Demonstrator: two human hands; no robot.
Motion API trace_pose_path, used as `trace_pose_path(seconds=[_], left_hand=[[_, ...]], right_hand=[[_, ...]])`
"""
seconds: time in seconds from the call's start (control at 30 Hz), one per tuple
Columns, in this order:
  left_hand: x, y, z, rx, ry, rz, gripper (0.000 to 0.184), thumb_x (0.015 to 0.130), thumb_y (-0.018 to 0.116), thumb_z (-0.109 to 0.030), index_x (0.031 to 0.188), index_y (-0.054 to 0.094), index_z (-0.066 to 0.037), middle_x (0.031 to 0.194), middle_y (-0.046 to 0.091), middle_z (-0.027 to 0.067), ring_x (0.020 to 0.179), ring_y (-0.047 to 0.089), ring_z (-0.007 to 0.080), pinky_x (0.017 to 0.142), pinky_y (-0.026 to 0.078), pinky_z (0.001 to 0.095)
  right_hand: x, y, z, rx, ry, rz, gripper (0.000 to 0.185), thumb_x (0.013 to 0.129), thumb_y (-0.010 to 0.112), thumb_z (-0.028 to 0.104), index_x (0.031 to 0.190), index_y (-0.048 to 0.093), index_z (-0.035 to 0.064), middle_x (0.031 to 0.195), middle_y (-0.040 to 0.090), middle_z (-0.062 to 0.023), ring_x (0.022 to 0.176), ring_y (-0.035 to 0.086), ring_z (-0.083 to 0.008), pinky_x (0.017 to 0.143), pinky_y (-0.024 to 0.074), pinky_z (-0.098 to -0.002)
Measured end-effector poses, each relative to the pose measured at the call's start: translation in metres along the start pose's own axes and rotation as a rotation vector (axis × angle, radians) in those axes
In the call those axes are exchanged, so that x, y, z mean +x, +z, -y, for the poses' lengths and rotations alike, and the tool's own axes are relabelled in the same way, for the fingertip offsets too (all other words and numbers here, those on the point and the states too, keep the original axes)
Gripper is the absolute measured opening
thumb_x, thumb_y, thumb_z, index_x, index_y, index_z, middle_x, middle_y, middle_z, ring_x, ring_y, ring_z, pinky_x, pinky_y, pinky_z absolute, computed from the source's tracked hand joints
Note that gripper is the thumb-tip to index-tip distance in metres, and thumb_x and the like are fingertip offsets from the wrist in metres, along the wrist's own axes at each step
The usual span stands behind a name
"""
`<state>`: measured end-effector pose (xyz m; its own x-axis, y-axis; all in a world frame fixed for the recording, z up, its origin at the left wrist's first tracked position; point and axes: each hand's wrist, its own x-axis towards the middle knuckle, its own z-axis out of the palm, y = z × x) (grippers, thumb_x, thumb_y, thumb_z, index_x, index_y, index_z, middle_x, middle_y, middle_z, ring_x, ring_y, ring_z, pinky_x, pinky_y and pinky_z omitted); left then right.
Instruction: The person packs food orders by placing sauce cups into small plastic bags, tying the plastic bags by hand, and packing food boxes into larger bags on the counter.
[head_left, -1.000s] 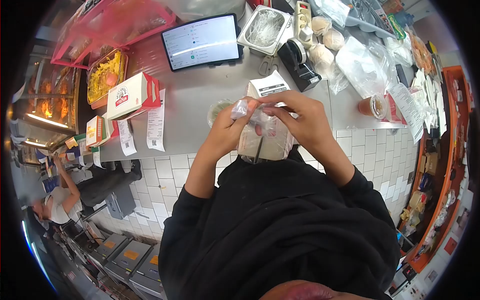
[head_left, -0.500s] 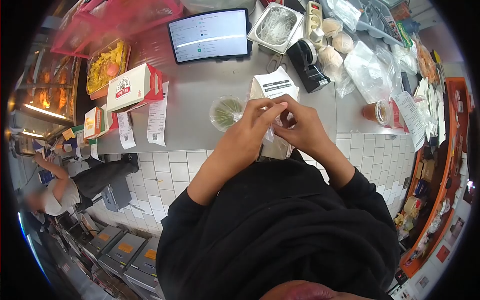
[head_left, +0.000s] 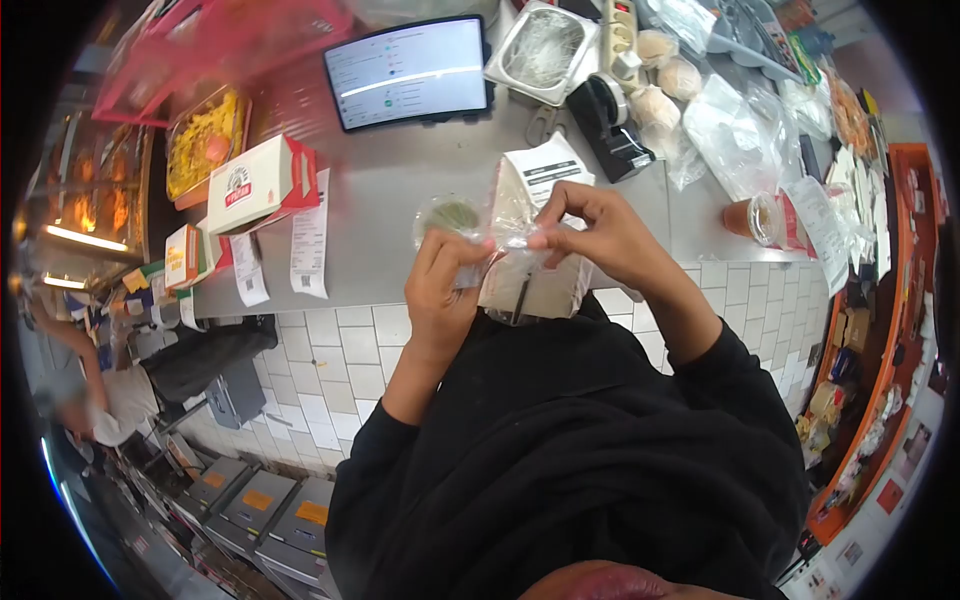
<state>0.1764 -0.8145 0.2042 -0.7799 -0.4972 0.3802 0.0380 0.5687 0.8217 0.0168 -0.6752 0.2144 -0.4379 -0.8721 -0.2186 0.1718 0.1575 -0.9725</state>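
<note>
A clear plastic bag (head_left: 450, 214) with something green inside lies at the counter's front edge. My left hand (head_left: 440, 290) pinches its twisted neck, thumb and fingertips together. Opposite it, my right hand (head_left: 600, 232) pinches the other part of the clear plastic, fingertips closed and a small gap between the two hands. Directly beneath the hands is a pale box or packet (head_left: 530, 290), partly hidden, with a printed receipt (head_left: 548, 165) on its far end.
Left on the metal counter stand a white-and-red food box (head_left: 255, 190), receipts and a tray of yellow food (head_left: 205, 145). Behind are a tablet (head_left: 410, 75) and a metal container (head_left: 543, 50). A tape dispenser (head_left: 610, 125), wrapped bundles and a cup (head_left: 750, 220) sit right. Another person (head_left: 110, 385) is at far left.
My hands have moved apart, the left one leftward and down, stretching the clear plastic between them. The right hand has rotated slightly. The camera view has shifted a little.
</note>
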Motion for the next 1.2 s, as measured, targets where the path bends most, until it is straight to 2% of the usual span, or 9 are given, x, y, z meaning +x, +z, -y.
trace_pose_path(seconds=[0.07,0.23,0.43,0.5,0.57,0.7,0.97,1.13,1.2], left_hand=[[-0.009,0.004,0.002,-0.057,-0.084,-0.01,0.016,0.08,0.073,-0.002,0.076,0.058,0.001,0.072,0.055,0.0047,0.066,0.05,0.0153,0.061,0.041,0.0269],[-0.055,-0.003,0.014,-0.181,-0.499,-0.01,0.011,0.081,0.071,-0.001,0.077,0.06,-0.001,0.071,0.051,0.004,0.062,0.05,0.0121,0.057,0.039,0.0258],[0.028,-0.002,-0.068,-0.099,-0.044,0.04,0.011,0.079,0.069,0.007,0.087,0.064,0.003,0.076,0.058,0.0067,0.068,0.052,0.0138,0.067,0.046,0.0264],[0.065,0.006,-0.088,-0.001,0.208,0.104,0.024,0.08,0.068,0.005,0.104,0.063,0.003,0.091,0.061,0.009,0.081,0.057,0.0156,0.071,0.048,0.0277],[0.09,0.04,-0.13,-0.111,0.225,-0.088,0.036,0.083,0.067,0.003,0.117,0.057,0.002,0.112,0.057,0.0135,0.096,0.059,0.0193,0.077,0.051,0.0305],[0.11,0.076,-0.16,-0.118,0.424,-0.145,0.039,0.085,0.065,0.001,0.122,0.054,0.001,0.126,0.048,0.0171,0.101,0.059,0.0223,0.08,0.053,0.0321],[0.064,0.155,-0.103,0.01,-0.088,0.132,0.023,0.089,0.061,-0.002,0.112,0.061,-0.003,0.122,0.051,0.0127,0.097,0.06,0.0199,0.075,0.052,0.0301],[0.029,0.185,-0.091,-0.043,-0.369,0.166,0.019,0.09,0.06,-0.005,0.109,0.061,-0.004,0.121,0.053,0.0101,0.093,0.061,0.0173,0.075,0.051,0.0287],[0.021,0.193,-0.088,-0.04,-0.45,0.176,0.019,0.091,0.059,-0.006,0.109,0.062,-0.005,0.121,0.053,0.0085,0.091,0.061,0.0166,0.074,0.051,0.028]], right_hand=[[0.013,-0.017,-0.01,-0.065,-0.027,-0.151,0.017,0.083,0.072,0.013,0.083,0.061,0.0007,0.077,0.062,-0.0046,0.064,0.06,-0.0104,0.056,0.0507,-0.0249],[0.018,-0.036,-0.03,-0.416,-0.129,-0.383,0.02,0.083,0.073,0.012,0.077,0.059,-0.0002,0.077,0.064,-0.0036,0.06,0.058,-0.009,0.058,0.0499,-0.0244],[-0.038,-0.064,0.08,0.115,-0.385,-0.342,0.009,0.086,0.064,0.002,0.085,0.057,-0.0015,0.084,0.069,-0.01,0.08,0.068,-0.0184,0.067,0.0557,-0.0287],[-0.053,-0.09,0.115,0.159,-0.643,-0.477,0.004,0.088,0.06,-0.002,0.086,0.056,-0.0021,0.086,0.069,-0.0106,0.081,0.069,-0.0197,0.066,0.0575,-0.0268],[-0.065,-0.131,0.149,0.035,-0.94,-0.604,0.004,0.088,0.06,0.001,0.086,0.058,-0.0012,0.083,0.069,-0.0106,0.077,0.07,-0.0186,0.065,0.0561,-0.0284],[-0.1,-0.22,0.215,-0.346,-1.067,-0.77,0.016,0.091,0.065,0.014,0.086,0.054,0.0037,0.077,0.067,-0.0101,0.065,0.069,-0.0164,0.055,0.0581,-0.0256],[-0.109,-0.425,0.211,-0.724,-0.769,-0.997,0.009,0.091,0.059,0.001,0.086,0.053,0.0026,0.08,0.065,-0.0077,0.077,0.067,-0.0144,0.062,0.0574,-0.0239],[-0.128,-0.573,0.172,-1.034,-0.455,-1.111,0.007,0.093,0.059,0.006,0.09,0.058,0.0003,0.091,0.069,-0.0107,0.079,0.069,-0.0163,0.066,0.0562,-0.0254],[-0.127,-0.631,0.141,-1.021,-0.394,-1.221,0.019,0.088,0.063,0.019,0.085,0.06,0.0001,0.08,0.07,-0.0102,0.068,0.071,-0.0172,0.063,0.0518,-0.029]])
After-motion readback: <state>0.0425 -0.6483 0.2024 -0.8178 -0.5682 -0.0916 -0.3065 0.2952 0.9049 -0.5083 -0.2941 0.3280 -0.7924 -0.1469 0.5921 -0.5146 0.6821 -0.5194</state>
